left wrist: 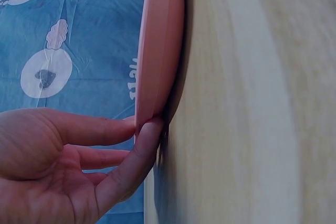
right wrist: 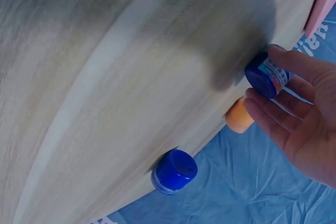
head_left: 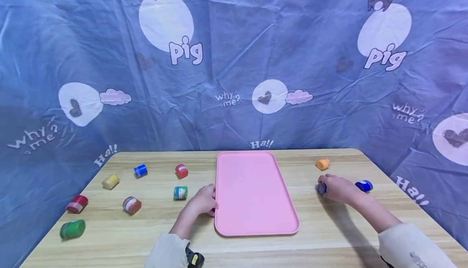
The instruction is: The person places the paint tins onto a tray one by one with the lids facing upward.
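Observation:
At its left rim, the pink tray (head_left: 252, 195) is pinched between the thumb and fingers of my left hand (head_left: 201, 201). The left wrist view shows this left hand (left wrist: 94, 156) from the palm side, with fingertips right at the tray's edge (left wrist: 160, 51). Over on the right, my right hand (head_left: 338, 187) holds a dark blue paint jar (right wrist: 266, 74) with a printed label, thumb on one side and fingers on the other. An orange jar (head_left: 323, 164) lies beyond that hand. A bright blue jar (head_left: 364, 185) lies on its right, partly behind the wrist.
Left of the tray, several small paint jars lie scattered on the wooden table (head_left: 153, 227): red (head_left: 181, 171), blue (head_left: 140, 171), yellow (head_left: 111, 181), brown (head_left: 132, 205), green (head_left: 72, 229) and others. A blue printed cloth (head_left: 234, 57) hangs behind the table and along both sides.

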A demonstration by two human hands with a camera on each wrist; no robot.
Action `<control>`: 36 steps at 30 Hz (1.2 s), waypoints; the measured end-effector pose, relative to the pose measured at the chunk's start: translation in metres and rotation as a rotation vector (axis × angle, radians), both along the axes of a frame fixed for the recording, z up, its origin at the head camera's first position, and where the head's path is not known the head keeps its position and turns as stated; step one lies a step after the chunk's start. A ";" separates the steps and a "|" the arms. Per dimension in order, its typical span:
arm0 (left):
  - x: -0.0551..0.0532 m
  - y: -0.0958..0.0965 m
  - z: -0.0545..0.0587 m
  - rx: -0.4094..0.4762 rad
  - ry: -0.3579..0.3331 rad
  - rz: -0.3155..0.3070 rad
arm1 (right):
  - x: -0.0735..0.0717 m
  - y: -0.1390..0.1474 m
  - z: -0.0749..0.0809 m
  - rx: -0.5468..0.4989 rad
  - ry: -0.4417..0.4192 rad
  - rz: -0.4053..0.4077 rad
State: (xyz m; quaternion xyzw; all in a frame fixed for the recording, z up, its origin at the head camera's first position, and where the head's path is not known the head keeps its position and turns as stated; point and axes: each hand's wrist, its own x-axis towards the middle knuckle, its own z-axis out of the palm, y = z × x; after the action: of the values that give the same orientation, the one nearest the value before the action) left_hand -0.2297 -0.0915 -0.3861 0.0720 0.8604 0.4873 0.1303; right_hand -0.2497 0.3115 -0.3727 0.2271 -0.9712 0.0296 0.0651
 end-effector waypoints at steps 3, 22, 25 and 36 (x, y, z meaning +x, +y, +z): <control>0.000 0.001 0.000 -0.003 -0.008 0.003 | -0.001 0.001 -0.003 0.020 0.020 0.009; -0.002 0.002 0.001 -0.014 0.001 -0.008 | 0.001 -0.018 0.010 0.033 0.057 0.037; -0.002 0.003 0.001 -0.014 -0.002 -0.006 | 0.003 -0.022 0.013 0.045 0.055 0.028; -0.002 0.004 0.003 -0.037 -0.006 0.007 | 0.003 -0.044 0.020 -0.013 0.068 0.067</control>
State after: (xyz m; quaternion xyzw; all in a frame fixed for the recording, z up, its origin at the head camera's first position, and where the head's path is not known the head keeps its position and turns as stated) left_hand -0.2321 -0.0878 -0.3834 0.0651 0.8692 0.4719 0.1324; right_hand -0.2464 0.2673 -0.3523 0.2600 -0.9601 0.0306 0.0984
